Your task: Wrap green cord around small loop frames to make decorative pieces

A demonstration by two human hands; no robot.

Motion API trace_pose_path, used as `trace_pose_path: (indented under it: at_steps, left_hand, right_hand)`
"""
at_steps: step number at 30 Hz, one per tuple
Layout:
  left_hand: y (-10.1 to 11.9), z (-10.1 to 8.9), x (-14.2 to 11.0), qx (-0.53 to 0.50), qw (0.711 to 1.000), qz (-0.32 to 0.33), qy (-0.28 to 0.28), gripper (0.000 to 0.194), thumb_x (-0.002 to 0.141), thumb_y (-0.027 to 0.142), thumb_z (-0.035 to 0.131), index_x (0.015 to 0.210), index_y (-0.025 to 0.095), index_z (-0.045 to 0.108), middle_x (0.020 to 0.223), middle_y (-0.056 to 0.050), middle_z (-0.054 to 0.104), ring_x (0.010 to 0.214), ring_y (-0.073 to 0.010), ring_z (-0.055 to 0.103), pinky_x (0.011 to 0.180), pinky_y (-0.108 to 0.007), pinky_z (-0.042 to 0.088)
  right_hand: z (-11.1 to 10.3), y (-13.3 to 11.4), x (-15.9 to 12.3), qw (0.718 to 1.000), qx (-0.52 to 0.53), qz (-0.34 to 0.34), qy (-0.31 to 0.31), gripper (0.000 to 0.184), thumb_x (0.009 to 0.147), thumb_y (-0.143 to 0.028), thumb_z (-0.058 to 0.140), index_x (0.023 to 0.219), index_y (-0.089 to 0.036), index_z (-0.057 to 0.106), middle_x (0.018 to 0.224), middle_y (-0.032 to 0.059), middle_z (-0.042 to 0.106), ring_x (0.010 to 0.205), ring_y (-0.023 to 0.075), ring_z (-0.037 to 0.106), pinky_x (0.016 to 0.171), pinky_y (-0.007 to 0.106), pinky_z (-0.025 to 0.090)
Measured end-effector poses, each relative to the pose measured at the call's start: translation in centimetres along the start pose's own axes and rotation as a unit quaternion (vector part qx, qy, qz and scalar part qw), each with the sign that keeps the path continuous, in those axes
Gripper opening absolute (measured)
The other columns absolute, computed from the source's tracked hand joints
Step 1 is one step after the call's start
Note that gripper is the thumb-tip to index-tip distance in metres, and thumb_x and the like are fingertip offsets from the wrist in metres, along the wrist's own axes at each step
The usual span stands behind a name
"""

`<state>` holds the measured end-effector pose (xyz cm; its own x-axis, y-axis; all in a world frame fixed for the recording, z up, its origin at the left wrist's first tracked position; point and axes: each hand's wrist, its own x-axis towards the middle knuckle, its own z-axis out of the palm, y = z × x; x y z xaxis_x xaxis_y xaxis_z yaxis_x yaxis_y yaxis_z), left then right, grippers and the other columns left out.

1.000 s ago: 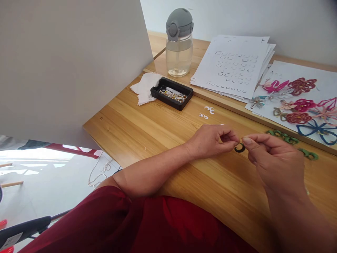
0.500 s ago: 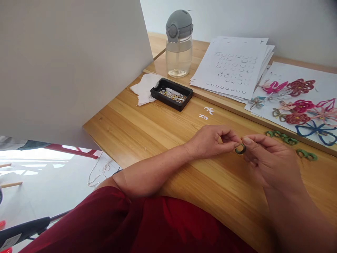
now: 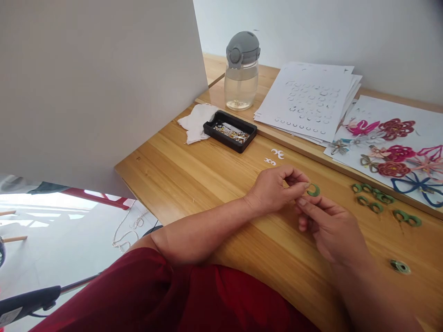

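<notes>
- The left hand (image 3: pixel 272 190) has its grip closed to a thumb-and-finger pinch at one end of a green crescent (image 3: pixel 315 191), which is up off the bench (image 3: pixel 207 184), its curved body showing beyond the fingertips.
- The right hand (image 3: pixel 335 230) is just below, thumb and fingers drawn together close to the crescent; whether its grip has hold of anything thin, such as thread, cannot be told.
- With so little of the crescent between the fingertips, it could turn or slip if the pinch eased; a hard squeeze or sideways pull might bend its slim curve.
- The hands are so close that the right fingers could knock the crescent askew.
- Joined green loops (image 3: pixel 374 207) lie near the right hand, some with fine strands trailing; a dragged wrist or sleeve might catch a strand and shift them.
- A small round spool (image 3: pixel 400 266) rests beside the right forearm, where a sweep of the arm could nudge it.
- White crescents (image 3: pixel 278 154) lie loose beyond the left hand and look light enough to scatter if brushed.
- The black tray (image 3: pixel 238 146) of beads is open-topped, so a bump could spill them.
</notes>
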<state>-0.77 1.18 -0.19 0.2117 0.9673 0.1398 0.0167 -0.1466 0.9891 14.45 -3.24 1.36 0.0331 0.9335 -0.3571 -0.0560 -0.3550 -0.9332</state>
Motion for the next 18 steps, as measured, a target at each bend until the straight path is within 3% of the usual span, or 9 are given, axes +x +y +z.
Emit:
trace_pose_path:
  at_steps: [4,7,10,15,18]
  left_hand:
    - [0.1,-0.1,-0.1,0.049,0.999,0.001,0.000,0.013,0.088,0.029,0.068,0.090,0.017,0.070,0.089,-0.002,0.076,0.078,-0.0112,0.066,0.074,-0.024,0.052]
    - [-0.1,-0.1,-0.1,0.072,0.997,0.013,0.005,0.010,0.088,0.026,0.067,0.090,0.017,0.071,0.090,-0.002,0.077,0.079,-0.0112,0.066,0.075,-0.023,0.052]
    - [-0.4,-0.1,-0.2,0.101,0.994,0.031,0.000,0.008,0.088,0.023,0.065,0.090,0.017,0.071,0.089,-0.002,0.076,0.079,-0.0111,0.065,0.075,-0.024,0.051]
    - [-0.1,-0.2,-0.3,0.137,0.987,0.066,-0.053,0.011,0.091,0.025,0.063,0.090,0.017,0.070,0.087,-0.003,0.075,0.079,-0.0119,0.065,0.073,-0.024,0.049]
    - [0.3,-0.2,-0.4,0.122,0.985,0.076,-0.097,0.013,0.094,0.026,0.063,0.091,0.017,0.071,0.088,-0.003,0.075,0.082,-0.0124,0.066,0.074,-0.023,0.049]
  right_hand:
    - [-0.3,0.9,-0.6,0.988,-0.144,-0.056,-0.012,0.032,0.073,-0.048,0.086,0.073,-0.019,0.074,0.052,-0.0012,0.061,0.044,0.0096,0.050,0.045,0.022,0.040]
    - [-0.5,0.8,-1.2,0.960,-0.252,-0.120,0.015,0.025,0.082,-0.045,0.077,0.078,-0.021,0.075,0.052,-0.0028,0.058,0.045,0.0091,0.045,0.044,0.023,0.034]
    - [-0.3,0.0,-2.1,0.926,-0.325,-0.184,0.047,0.022,0.087,-0.043,0.073,0.079,-0.022,0.075,0.060,-0.0022,0.061,0.050,0.0092,0.046,0.048,0.025,0.034]
    - [-0.3,-1.4,-3.1,0.896,-0.349,-0.251,0.110,0.017,0.089,-0.040,0.072,0.085,-0.024,0.075,0.067,-0.0014,0.066,0.053,0.0100,0.048,0.050,0.027,0.035]
    - [-1.3,-2.0,-2.6,0.898,-0.324,-0.271,0.125,0.019,0.089,-0.043,0.076,0.085,-0.025,0.076,0.067,-0.0009,0.066,0.056,0.0115,0.050,0.052,0.028,0.035]
